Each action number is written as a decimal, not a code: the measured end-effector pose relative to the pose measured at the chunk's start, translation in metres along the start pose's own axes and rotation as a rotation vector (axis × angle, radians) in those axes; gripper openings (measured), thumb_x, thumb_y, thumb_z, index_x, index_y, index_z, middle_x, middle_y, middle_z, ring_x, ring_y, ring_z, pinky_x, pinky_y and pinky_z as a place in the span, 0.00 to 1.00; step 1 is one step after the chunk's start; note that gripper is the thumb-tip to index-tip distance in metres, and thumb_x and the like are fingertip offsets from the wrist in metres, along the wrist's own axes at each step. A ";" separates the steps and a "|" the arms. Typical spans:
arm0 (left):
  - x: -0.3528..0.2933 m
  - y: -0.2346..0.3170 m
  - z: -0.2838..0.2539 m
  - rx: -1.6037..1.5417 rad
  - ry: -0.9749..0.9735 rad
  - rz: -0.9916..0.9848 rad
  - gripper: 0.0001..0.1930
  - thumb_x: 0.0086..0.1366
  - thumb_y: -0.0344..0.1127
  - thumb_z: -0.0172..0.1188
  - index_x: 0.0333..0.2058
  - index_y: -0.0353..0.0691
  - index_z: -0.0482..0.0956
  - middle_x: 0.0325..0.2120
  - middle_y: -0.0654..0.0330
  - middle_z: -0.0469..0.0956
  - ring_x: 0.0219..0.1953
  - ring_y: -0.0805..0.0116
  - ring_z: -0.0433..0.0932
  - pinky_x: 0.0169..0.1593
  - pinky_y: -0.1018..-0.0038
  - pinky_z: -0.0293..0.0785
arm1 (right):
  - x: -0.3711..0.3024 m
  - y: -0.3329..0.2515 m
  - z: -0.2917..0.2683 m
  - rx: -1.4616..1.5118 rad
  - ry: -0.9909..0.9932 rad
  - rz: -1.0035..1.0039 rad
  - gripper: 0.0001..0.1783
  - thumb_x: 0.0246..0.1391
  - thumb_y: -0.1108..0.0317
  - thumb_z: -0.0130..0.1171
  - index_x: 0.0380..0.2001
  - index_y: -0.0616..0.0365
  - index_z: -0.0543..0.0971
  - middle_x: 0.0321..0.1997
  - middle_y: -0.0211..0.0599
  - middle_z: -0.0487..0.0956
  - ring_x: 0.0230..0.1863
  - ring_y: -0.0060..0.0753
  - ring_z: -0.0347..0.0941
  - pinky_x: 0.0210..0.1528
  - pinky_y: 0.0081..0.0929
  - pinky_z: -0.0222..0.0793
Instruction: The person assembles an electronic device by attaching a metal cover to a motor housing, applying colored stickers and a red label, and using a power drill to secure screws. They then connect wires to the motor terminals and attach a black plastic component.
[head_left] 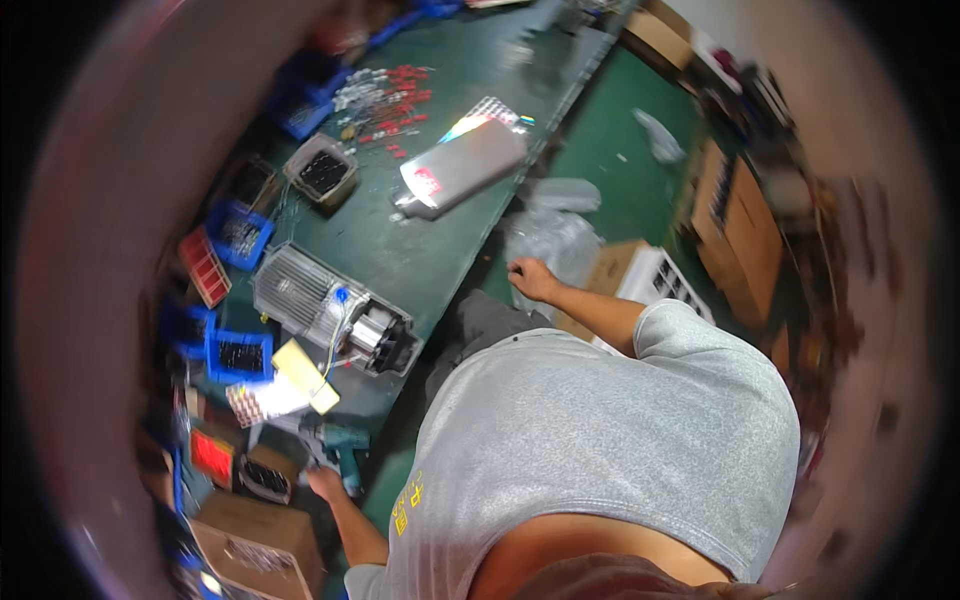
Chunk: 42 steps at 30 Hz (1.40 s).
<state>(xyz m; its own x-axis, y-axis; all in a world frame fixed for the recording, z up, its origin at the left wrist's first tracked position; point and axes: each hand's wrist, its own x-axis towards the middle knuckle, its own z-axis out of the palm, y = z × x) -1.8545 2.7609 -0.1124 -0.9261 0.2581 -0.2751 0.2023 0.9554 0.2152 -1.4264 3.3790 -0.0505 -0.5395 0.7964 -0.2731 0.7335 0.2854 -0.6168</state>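
My left hand is at the bench's near left end, close beside a teal cordless drill. Its fingers are blurred, and whether they touch anything is unclear. Over the bench's right edge, in front of clear plastic bags, my right hand has its fingers curled in; anything inside them is hidden. Between the hands, a finned metal motor unit lies on the green bench, with a blue piece and a thin yellow wire on top. Yellow cards and a shiny sticker sheet lie nearer.
Farther along the bench are a grey metal cover and a pile of red and white wire leads. Blue bins of small parts and a tub of black parts line the left. Cardboard boxes stand on the right floor.
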 end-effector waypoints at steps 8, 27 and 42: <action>-0.029 0.058 0.007 -0.174 0.069 0.311 0.09 0.63 0.37 0.62 0.31 0.37 0.81 0.28 0.48 0.82 0.29 0.49 0.82 0.33 0.58 0.77 | -0.265 0.132 0.009 -0.117 -0.027 0.745 0.13 0.48 0.59 0.65 0.28 0.59 0.84 0.33 0.54 0.83 0.38 0.51 0.83 0.42 0.45 0.78; -0.110 0.283 -0.006 -0.187 -0.519 0.467 0.07 0.64 0.33 0.65 0.30 0.35 0.81 0.23 0.60 0.80 0.26 0.68 0.76 0.30 0.68 0.73 | -0.204 0.413 -0.089 1.509 1.466 1.132 0.12 0.53 0.78 0.62 0.43 0.64 0.78 0.37 0.45 0.81 0.36 0.42 0.81 0.37 0.43 0.85; -0.197 0.393 -0.008 -0.214 -0.564 0.458 0.10 0.67 0.33 0.66 0.28 0.33 0.79 0.21 0.63 0.80 0.24 0.76 0.74 0.32 0.73 0.74 | -0.177 0.519 -0.148 1.807 1.774 1.362 0.18 0.42 0.67 0.80 0.28 0.53 0.77 0.26 0.33 0.78 0.25 0.29 0.73 0.23 0.28 0.66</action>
<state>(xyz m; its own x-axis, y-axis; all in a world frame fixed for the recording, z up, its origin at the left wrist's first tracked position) -1.5947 3.0847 0.0337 -0.4493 0.7121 -0.5395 0.4084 0.7008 0.5849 -0.8889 3.4647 -0.2131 0.5778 -0.1225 -0.8069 -0.8082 0.0514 -0.5866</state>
